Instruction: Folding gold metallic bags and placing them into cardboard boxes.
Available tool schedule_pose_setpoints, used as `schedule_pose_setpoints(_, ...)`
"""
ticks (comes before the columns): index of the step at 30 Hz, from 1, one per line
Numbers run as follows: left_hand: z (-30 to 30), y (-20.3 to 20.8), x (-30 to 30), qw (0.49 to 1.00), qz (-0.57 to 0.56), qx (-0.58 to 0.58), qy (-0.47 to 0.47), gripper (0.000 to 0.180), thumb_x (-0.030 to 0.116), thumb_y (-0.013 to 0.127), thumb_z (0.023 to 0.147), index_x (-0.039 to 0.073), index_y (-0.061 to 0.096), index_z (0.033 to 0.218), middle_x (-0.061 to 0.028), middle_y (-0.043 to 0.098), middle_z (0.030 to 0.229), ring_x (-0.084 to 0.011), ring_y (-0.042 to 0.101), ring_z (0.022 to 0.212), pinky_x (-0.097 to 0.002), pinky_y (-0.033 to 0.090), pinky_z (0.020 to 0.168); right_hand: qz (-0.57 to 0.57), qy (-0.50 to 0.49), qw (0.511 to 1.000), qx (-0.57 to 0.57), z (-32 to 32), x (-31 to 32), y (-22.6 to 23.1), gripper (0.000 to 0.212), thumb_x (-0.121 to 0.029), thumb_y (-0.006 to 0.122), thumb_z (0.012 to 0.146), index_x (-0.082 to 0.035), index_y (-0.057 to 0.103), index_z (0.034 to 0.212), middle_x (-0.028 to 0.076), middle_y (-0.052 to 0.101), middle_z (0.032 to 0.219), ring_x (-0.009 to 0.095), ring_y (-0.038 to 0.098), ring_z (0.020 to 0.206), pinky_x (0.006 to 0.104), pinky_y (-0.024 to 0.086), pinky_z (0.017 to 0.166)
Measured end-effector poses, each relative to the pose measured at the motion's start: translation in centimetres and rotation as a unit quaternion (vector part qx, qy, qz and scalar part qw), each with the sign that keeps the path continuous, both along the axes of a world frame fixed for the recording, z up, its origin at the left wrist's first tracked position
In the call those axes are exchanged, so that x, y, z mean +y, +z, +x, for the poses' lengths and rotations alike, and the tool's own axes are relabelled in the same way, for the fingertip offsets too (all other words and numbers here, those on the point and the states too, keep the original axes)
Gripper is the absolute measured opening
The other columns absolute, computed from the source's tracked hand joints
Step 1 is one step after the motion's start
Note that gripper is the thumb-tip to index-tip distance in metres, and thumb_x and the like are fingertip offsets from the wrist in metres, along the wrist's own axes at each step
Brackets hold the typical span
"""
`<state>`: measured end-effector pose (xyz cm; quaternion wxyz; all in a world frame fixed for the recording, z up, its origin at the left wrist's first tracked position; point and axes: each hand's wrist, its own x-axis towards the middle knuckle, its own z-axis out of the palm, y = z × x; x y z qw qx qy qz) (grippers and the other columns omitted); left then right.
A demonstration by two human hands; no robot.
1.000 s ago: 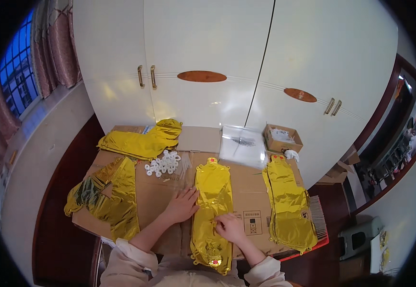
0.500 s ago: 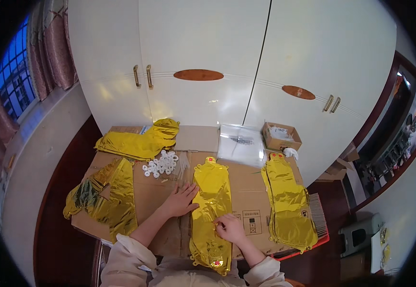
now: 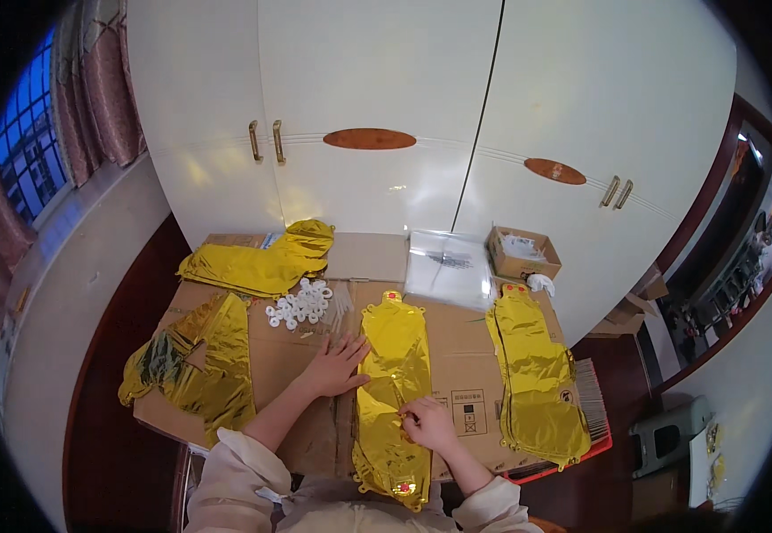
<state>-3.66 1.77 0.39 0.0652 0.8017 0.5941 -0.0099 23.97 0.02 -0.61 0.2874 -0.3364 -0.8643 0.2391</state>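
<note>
A flat, uninflated gold foil balloon lies lengthwise in front of me on flattened cardboard. Small tabs stick out along its edges, and a red spot marks each end. My left hand rests flat with fingers stretched, its fingertips touching the balloon's left edge. On the balloon's right side, my right hand has its fingers bent and pinched together at the foil; its fingertips are partly hidden. More flat gold foil balloons lie in a pile at the right, at the left and at the far left.
White rings lie heaped beside thin clear straws. Clear plastic bags are stacked at the back, next to a small cardboard box of white items. A white cabinet stands behind the table. A grey stool is at right.
My right hand has shifted very slightly, and the foil near its fingertips creases differently. My left hand stays in place on the left edge.
</note>
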Motion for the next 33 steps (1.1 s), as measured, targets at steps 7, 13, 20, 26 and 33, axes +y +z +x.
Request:
schedule_pose_setpoints(7, -0.2, 0.6, 0.4, 1.0, -0.005, -0.004, -0.002, 0.086, 0.067, 0.041, 0.091, 0.011, 0.019, 0.153, -0.0107, 0.021, 0.158, -0.0337, 0.012, 0.147, -0.0575, 0.007, 0.116, 0.011, -0.005, 1.0, 0.0, 0.0, 0.0, -0.3, 0.013, -0.012, 0.063, 0.074, -0.009, 0.065, 0.086, 0.007, 0.063, 0.077, 0.028, 0.061, 0.076, 0.0393, 0.051, 0.071)
schedule_pose_setpoints(13, -0.7, 1.4, 1.7, 1.0, -0.005, 0.016, -0.008, 0.105, 0.077, 0.051, 0.079, 0.006, 0.022, 0.151, -0.0126, 0.023, 0.157, -0.0332, 0.015, 0.147, -0.059, 0.009, 0.116, 0.012, -0.009, 1.0, -0.01, 0.0, -0.1, 0.1, 0.011, -0.011, 0.062, 0.074, -0.008, 0.066, 0.084, 0.007, 0.064, 0.076, 0.027, 0.061, 0.076, 0.0391, 0.051, 0.071)
schedule_pose_setpoints(20, -0.9, 2.1, 2.8, 0.999, -0.016, 0.033, -0.011, 0.117, 0.08, 0.06, 0.068, 0.004, 0.023, 0.15, -0.0129, 0.024, 0.157, -0.0319, 0.013, 0.147, -0.0598, 0.009, 0.115, 0.019, -0.011, 1.0, 0.02, -0.1, 0.0, -0.2, 0.01, -0.01, 0.063, 0.073, -0.009, 0.067, 0.082, 0.01, 0.062, 0.073, 0.029, 0.061, 0.073, 0.0394, 0.051, 0.069)
schedule_pose_setpoints(26, -1.2, 1.8, 2.9, 1.0, -0.011, 0.019, -0.014, 0.121, 0.08, 0.062, 0.066, 0.003, 0.022, 0.15, -0.013, 0.021, 0.158, -0.0318, 0.008, 0.148, -0.0595, 0.01, 0.115, 0.019, -0.016, 0.999, 0.025, -0.1, 0.1, -0.6, 0.011, -0.009, 0.063, 0.072, -0.008, 0.067, 0.082, 0.011, 0.062, 0.072, 0.031, 0.061, 0.072, 0.04, 0.05, 0.067)
schedule_pose_setpoints(33, -1.4, 1.8, 2.7, 0.999, -0.012, 0.035, -0.018, 0.122, 0.081, 0.06, 0.065, 0.005, 0.02, 0.151, -0.0117, 0.017, 0.159, -0.031, 0.008, 0.148, -0.0597, 0.009, 0.115, 0.026, -0.017, 0.999, 0.028, -0.2, 0.2, -0.7, 0.012, -0.008, 0.063, 0.07, -0.009, 0.066, 0.082, 0.01, 0.062, 0.071, 0.03, 0.061, 0.072, 0.0397, 0.05, 0.068)
